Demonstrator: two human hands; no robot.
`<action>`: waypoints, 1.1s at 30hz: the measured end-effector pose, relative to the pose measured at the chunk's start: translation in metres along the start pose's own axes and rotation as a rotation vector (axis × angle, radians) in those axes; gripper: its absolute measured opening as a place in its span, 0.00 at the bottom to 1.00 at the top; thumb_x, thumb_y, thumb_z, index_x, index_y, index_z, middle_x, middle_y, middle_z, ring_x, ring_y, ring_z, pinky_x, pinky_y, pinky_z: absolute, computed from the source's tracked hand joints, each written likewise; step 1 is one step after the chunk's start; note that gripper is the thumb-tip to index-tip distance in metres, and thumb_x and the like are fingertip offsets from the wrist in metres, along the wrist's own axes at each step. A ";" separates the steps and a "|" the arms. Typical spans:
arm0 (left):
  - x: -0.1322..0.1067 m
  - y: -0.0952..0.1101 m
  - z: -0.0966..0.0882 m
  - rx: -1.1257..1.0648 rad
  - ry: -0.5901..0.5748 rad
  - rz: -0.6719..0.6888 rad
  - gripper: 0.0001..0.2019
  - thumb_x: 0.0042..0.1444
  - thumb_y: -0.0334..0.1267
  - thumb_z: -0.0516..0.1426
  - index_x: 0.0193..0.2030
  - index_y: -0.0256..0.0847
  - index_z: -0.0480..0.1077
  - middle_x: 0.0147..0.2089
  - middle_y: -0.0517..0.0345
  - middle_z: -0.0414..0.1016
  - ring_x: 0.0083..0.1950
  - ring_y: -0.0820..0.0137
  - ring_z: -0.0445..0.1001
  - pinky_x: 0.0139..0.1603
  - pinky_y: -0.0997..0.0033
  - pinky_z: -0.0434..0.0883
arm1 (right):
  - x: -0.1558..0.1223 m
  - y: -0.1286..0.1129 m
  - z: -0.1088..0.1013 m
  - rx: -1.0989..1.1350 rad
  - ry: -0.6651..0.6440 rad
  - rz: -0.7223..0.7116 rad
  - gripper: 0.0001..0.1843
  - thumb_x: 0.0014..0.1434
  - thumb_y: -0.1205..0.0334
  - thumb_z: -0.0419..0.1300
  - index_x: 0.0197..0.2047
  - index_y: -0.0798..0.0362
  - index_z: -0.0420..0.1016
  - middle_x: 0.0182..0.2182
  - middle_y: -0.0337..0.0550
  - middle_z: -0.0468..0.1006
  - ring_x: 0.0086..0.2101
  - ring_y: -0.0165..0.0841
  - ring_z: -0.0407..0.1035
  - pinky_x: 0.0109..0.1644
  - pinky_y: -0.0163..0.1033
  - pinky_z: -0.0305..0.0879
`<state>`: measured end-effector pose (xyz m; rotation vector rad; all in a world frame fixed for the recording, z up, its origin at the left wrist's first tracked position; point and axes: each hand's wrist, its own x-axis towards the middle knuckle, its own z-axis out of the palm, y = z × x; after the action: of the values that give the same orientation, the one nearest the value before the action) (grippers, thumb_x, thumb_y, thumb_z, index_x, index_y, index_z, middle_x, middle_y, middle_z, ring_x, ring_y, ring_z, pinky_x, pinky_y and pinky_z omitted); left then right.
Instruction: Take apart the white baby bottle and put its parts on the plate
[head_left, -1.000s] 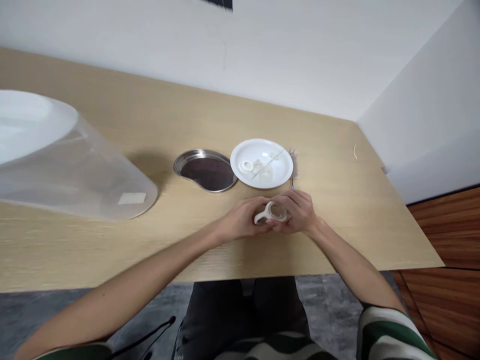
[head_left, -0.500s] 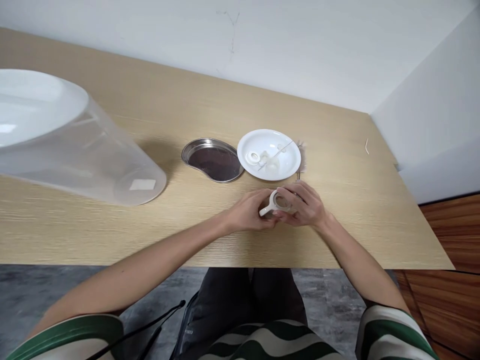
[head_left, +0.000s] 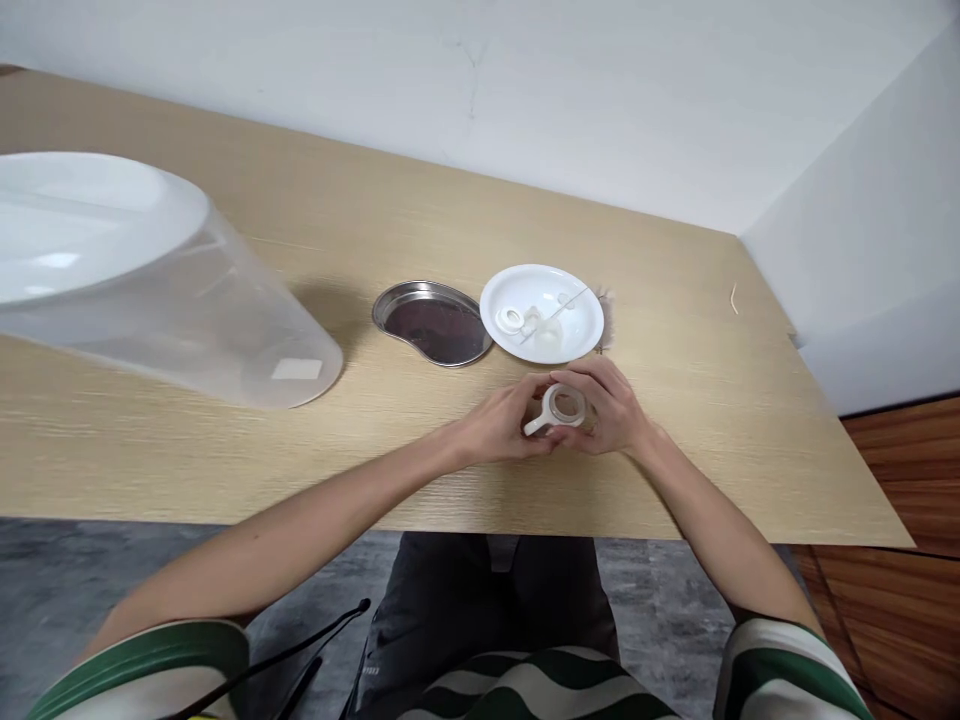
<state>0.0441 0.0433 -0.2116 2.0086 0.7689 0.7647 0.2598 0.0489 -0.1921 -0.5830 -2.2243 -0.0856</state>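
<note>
My left hand (head_left: 504, 422) and my right hand (head_left: 604, 408) meet near the table's front edge, fingers curled round a small white ring-shaped piece with a short handle (head_left: 553, 410). The ring's opening faces up and its handle points down-left, toward my left palm. Whatever lies beneath the ring is mostly hidden by my fingers. Just beyond my hands stands a white bowl (head_left: 585, 335). In it lie a small white ring-like part (head_left: 511, 319), a thin stick (head_left: 568, 303) and several pale translucent bits.
A metal kidney dish (head_left: 435, 325) touches the bowl's left side. On the left lies a large translucent plastic container (head_left: 247, 320) with a white lid-like end. A small grey-pink item (head_left: 607, 312) shows behind the bowl's right rim. One thin white strip (head_left: 733, 299) lies far right.
My right hand's fingers have shifted back, so more of the ring shows. The whole view has shifted slightly; the bowl, dish and container keep their places on the table.
</note>
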 end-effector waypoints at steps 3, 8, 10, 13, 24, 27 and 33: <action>0.000 -0.003 -0.001 -0.003 -0.015 0.015 0.33 0.54 0.48 0.64 0.62 0.39 0.59 0.46 0.51 0.78 0.41 0.57 0.79 0.37 0.61 0.72 | 0.000 0.000 0.000 0.000 -0.024 -0.004 0.34 0.60 0.43 0.64 0.62 0.54 0.66 0.43 0.53 0.75 0.42 0.44 0.72 0.43 0.49 0.69; 0.001 -0.002 -0.004 0.020 0.004 0.012 0.33 0.55 0.47 0.66 0.64 0.41 0.59 0.53 0.50 0.76 0.48 0.56 0.78 0.43 0.59 0.74 | -0.008 0.009 -0.003 -0.040 -0.009 -0.010 0.35 0.65 0.35 0.52 0.61 0.55 0.68 0.43 0.54 0.76 0.41 0.45 0.72 0.43 0.51 0.67; 0.001 0.000 -0.005 0.031 0.029 0.007 0.34 0.54 0.48 0.66 0.63 0.41 0.60 0.55 0.49 0.75 0.52 0.54 0.77 0.47 0.58 0.75 | -0.012 0.017 -0.006 -0.096 0.065 0.024 0.34 0.68 0.35 0.45 0.57 0.55 0.70 0.42 0.54 0.76 0.41 0.44 0.72 0.42 0.51 0.66; 0.001 0.001 -0.006 0.057 0.044 -0.006 0.34 0.54 0.50 0.66 0.63 0.41 0.60 0.56 0.48 0.74 0.53 0.53 0.77 0.49 0.57 0.75 | -0.018 0.031 -0.014 -0.205 0.207 0.097 0.31 0.71 0.40 0.40 0.51 0.54 0.73 0.37 0.51 0.76 0.38 0.41 0.72 0.41 0.50 0.65; -0.001 -0.005 -0.009 0.171 0.046 0.116 0.38 0.55 0.52 0.65 0.66 0.39 0.55 0.61 0.42 0.70 0.60 0.47 0.71 0.58 0.47 0.71 | -0.044 0.086 -0.049 -0.496 0.581 0.508 0.25 0.73 0.51 0.40 0.31 0.51 0.68 0.25 0.43 0.70 0.28 0.35 0.65 0.40 0.45 0.61; 0.001 -0.010 -0.012 0.124 0.091 0.295 0.34 0.60 0.49 0.60 0.66 0.38 0.52 0.58 0.41 0.71 0.56 0.52 0.73 0.57 0.48 0.71 | -0.050 0.094 -0.049 -0.528 0.566 0.550 0.26 0.73 0.51 0.39 0.27 0.50 0.65 0.22 0.41 0.68 0.27 0.34 0.62 0.39 0.44 0.58; 0.006 -0.021 -0.022 0.226 0.339 0.454 0.25 0.66 0.53 0.53 0.60 0.36 0.62 0.45 0.46 0.75 0.41 0.61 0.74 0.44 0.59 0.73 | -0.055 0.103 -0.043 -0.498 0.491 0.619 0.26 0.71 0.50 0.40 0.23 0.48 0.59 0.20 0.41 0.66 0.26 0.34 0.61 0.36 0.42 0.57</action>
<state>0.0269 0.0683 -0.2177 2.3260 0.6100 1.3585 0.3660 0.1090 -0.2171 -1.3381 -1.4678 -0.4184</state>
